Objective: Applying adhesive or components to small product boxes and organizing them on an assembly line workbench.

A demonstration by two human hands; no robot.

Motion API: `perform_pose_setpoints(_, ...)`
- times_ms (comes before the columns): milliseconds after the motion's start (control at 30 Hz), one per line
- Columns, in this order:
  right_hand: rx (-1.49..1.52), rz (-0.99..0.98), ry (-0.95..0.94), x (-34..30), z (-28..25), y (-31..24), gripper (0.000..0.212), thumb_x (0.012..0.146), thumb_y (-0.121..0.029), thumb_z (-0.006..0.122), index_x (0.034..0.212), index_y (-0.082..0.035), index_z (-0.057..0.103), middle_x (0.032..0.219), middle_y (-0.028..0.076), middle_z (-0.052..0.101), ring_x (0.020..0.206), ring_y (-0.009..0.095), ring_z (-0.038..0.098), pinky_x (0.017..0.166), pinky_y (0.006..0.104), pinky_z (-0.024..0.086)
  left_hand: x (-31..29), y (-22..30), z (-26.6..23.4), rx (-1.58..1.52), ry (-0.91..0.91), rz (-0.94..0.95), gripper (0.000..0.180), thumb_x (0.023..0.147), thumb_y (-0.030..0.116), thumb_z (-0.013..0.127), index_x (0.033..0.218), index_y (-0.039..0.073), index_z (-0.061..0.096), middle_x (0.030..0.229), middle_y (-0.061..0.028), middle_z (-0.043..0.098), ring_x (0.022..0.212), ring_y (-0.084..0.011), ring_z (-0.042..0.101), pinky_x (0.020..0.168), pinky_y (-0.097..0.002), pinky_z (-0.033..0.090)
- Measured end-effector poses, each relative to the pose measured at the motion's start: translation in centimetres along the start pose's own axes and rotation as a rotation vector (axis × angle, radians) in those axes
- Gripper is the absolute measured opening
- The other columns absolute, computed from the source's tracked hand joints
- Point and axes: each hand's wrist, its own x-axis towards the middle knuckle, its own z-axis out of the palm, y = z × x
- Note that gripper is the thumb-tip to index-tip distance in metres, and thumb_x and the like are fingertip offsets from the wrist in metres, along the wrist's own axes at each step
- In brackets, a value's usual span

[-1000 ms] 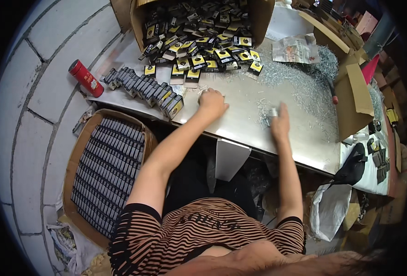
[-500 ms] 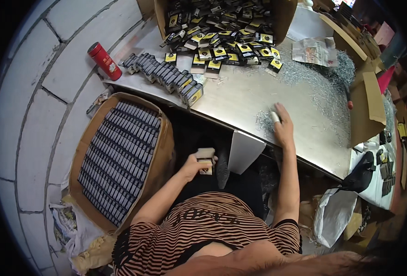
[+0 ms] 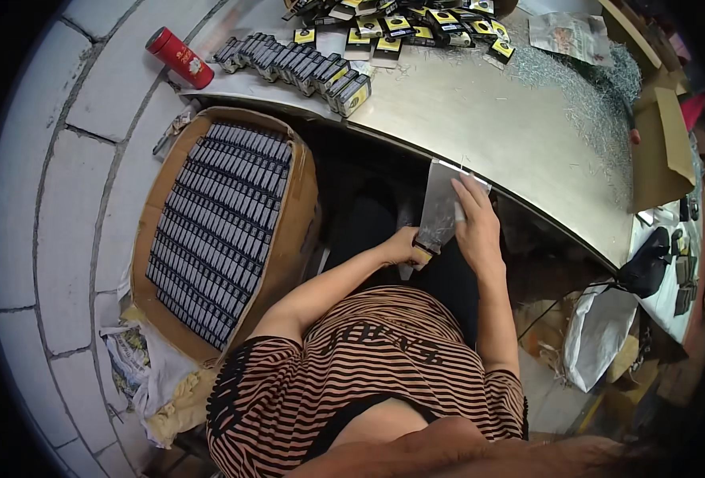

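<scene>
My left hand [image 3: 401, 246] grips a small yellow-and-black box [image 3: 423, 256] at the low end of a grey sheet-metal chute [image 3: 438, 204]. The chute slopes down from the table's front edge towards my lap. Over its right side is my right hand [image 3: 480, 227], fingers stretched out, with what looks like a white wrap on one finger. A few thin metal pins [image 3: 466, 163] show at the chute's top edge. How far the box's mouth meets the chute is hidden by my fingers.
On the metal-topped table [image 3: 496, 135] stand a row of filled boxes [image 3: 289, 68], a heap of flat small boxes [image 3: 424, 28] and a heap of loose pins [image 3: 595, 92]. A red flask [image 3: 180, 58] is at the far left. Below it, a cardboard carton [image 3: 309, 183] holds packed boxes.
My right hand has come from the tabletop back to the chute, and the small pin pile beside it is gone from there. My left hand has brought the box right, to the chute's low end.
</scene>
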Motion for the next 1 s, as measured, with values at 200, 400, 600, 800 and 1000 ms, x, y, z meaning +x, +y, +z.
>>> perform_pose_setpoints(200, 0.29, 0.155, -0.026, -6.0, 2.2, 1.2, 0.043, 0.074, 0.015, 0.05, 0.112, 0.001, 0.063, 0.111, 0.021, 0.064, 0.106, 0.038, 0.062, 0.092, 0.0398, 0.05, -0.1, -0.9, -1.4, -0.231, -0.096, -0.224, 0.034, 0.072, -0.007, 0.073, 0.105, 0.0, 0.066, 0.093, -0.0044, 0.068, 0.081, -0.0137, 0.065, 0.07, -0.0273, 0.052)
perform_pose_setpoints(400, 0.397, 0.25, -0.411, -7.5, 5.2, -0.5, 0.028, 0.084, 0.005, 0.052, 0.109, 0.004, 0.065, 0.103, 0.024, 0.067, 0.1, 0.038, 0.065, 0.087, 0.0382, 0.051, -0.2, -4.7, -1.7, -0.1, -0.063, -0.212, 0.029, 0.079, 0.0, 0.073, 0.108, -0.001, 0.067, 0.094, -0.0038, 0.069, 0.083, -0.0124, 0.063, 0.075, -0.0259, 0.051)
perform_pose_setpoints(600, 0.335, 0.293, -0.181, -6.2, 1.9, 0.8, 0.023, 0.086, -0.003, 0.058, 0.107, 0.001, 0.066, 0.102, 0.021, 0.067, 0.096, 0.037, 0.065, 0.085, 0.0399, 0.051, -2.6, -4.4, -2.2, -0.287, -0.119, -0.186, 0.031, 0.088, 0.014, 0.069, 0.116, 0.001, 0.065, 0.103, -0.0046, 0.069, 0.09, -0.0109, 0.064, 0.081, -0.0264, 0.051)
perform_pose_setpoints(800, 0.27, 0.307, -0.333, -6.2, 1.6, 0.8, 0.024, 0.084, -0.007, 0.061, 0.107, 0.002, 0.067, 0.101, 0.023, 0.067, 0.097, 0.038, 0.064, 0.084, 0.0396, 0.051, -2.7, -1.7, -2.1, -0.352, -0.047, -0.126, 0.031, 0.092, 0.022, 0.066, 0.117, 0.004, 0.065, 0.096, 0.0008, 0.066, 0.082, -0.0061, 0.059, 0.075, -0.0219, 0.048)
perform_pose_setpoints(1000, 0.36, 0.367, -0.422, -4.4, 0.9, -0.7, 0.021, 0.083, -0.004, 0.062, 0.102, 0.002, 0.068, 0.085, 0.022, 0.068, 0.079, 0.032, 0.068, 0.073, 0.0364, 0.051, -3.4, 2.5, -0.2, -0.139, 0.053, 0.027, 0.029, 0.085, 0.005, 0.052, 0.112, 0.0, 0.063, 0.095, -0.0002, 0.063, 0.085, -0.0076, 0.055, 0.081, -0.0238, 0.044)
